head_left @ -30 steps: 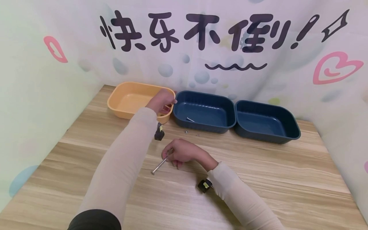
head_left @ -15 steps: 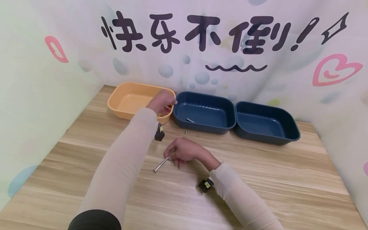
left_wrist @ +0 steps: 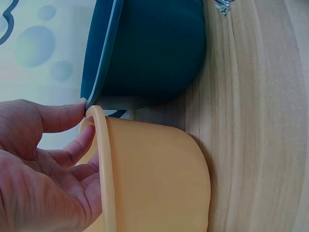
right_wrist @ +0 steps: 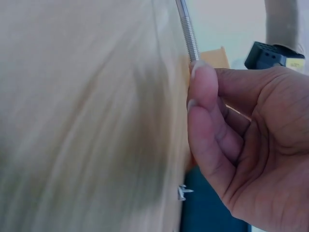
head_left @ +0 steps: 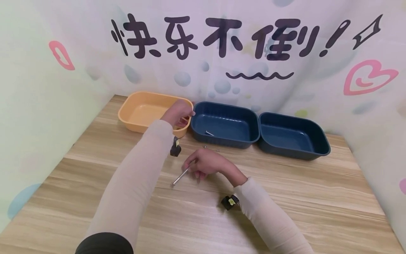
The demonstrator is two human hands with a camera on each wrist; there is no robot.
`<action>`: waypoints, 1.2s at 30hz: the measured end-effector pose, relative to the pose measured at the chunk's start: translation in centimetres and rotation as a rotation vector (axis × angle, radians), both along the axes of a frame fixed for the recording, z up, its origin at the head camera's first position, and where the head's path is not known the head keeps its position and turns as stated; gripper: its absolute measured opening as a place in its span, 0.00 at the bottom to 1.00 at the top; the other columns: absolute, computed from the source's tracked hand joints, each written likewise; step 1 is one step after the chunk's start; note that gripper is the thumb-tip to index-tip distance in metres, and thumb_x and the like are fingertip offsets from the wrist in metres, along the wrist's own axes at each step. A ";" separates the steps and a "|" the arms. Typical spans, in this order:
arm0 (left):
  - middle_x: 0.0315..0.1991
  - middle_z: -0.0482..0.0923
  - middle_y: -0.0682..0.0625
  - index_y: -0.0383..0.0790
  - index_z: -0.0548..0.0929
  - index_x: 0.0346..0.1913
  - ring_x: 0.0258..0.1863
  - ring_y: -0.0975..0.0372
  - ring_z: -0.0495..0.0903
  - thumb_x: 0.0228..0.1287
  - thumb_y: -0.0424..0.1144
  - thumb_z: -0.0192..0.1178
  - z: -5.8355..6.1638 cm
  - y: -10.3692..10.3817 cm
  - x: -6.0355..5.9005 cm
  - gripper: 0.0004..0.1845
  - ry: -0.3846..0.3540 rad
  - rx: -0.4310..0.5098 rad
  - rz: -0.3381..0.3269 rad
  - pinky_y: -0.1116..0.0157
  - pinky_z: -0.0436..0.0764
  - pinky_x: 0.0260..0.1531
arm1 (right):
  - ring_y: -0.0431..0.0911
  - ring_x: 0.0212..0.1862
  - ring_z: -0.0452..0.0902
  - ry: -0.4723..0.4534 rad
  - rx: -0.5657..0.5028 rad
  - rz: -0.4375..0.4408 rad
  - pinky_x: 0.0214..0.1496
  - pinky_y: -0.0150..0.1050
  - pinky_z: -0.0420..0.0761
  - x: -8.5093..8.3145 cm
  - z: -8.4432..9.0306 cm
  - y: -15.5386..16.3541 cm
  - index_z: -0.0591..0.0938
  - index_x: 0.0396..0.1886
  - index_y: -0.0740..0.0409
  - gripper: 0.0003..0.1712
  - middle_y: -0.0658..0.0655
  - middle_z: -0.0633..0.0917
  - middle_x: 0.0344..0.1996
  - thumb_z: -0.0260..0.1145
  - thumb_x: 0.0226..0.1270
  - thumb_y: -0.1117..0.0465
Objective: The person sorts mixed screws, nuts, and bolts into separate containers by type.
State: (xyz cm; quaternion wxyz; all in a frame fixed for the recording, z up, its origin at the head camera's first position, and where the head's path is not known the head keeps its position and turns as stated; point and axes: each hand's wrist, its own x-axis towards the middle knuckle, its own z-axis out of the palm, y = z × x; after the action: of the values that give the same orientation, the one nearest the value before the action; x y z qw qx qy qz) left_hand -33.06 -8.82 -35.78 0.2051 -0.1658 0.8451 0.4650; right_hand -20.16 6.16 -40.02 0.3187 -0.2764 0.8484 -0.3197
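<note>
Two hands are working: your right hand (head_left: 207, 163) is pinching a long bolt (head_left: 180, 177) near the boxes, and since half a second ago is shifting slightly farther and rightward; the bolt is apparently still being handled outside every box. Your left fingers are curling inside the yellow box (head_left: 134, 127), thumb pressing at the middle blue box's (head_left: 225, 141) adjoining rim. Sideways room is extending rightward over the table (head_left: 285, 187); small screws (left_wrist: 223, 7) are lying along the middle blue box's near edge.
</note>
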 end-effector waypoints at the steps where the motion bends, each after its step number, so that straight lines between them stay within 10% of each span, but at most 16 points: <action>1: 0.46 0.75 0.43 0.41 0.73 0.59 0.41 0.50 0.79 0.71 0.41 0.56 -0.1 0.0 0.0 0.17 -0.001 0.001 0.004 0.58 0.84 0.40 | 0.41 0.17 0.78 0.003 -0.001 -0.003 0.24 0.38 0.83 -0.1 0.1 0.1 0.87 0.37 0.53 0.08 0.52 0.81 0.18 0.63 0.66 0.67; 20: 0.45 0.75 0.42 0.38 0.74 0.55 0.40 0.50 0.79 0.70 0.40 0.57 -0.3 -0.1 0.1 0.15 -0.001 0.001 0.000 0.57 0.84 0.42 | 0.61 0.27 0.83 0.091 -0.009 -0.174 0.32 0.45 0.85 -1.8 3.9 2.8 0.86 0.43 0.58 0.09 0.56 0.83 0.20 0.60 0.71 0.64; 36: 0.45 0.75 0.42 0.40 0.72 0.60 0.40 0.50 0.79 0.69 0.38 0.59 -0.2 0.1 0.1 0.19 0.001 -0.002 0.010 0.57 0.84 0.43 | 0.52 0.23 0.83 0.142 -0.070 -0.568 0.30 0.41 0.85 -3.0 6.0 4.6 0.85 0.45 0.55 0.09 0.63 0.85 0.25 0.63 0.70 0.59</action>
State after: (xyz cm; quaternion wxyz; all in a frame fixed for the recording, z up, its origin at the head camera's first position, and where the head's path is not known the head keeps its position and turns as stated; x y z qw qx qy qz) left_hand -32.98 -8.72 -35.96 0.2024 -0.1700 0.8449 0.4651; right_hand -23.12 10.80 -34.04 0.1464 -0.0605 0.9005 -0.4051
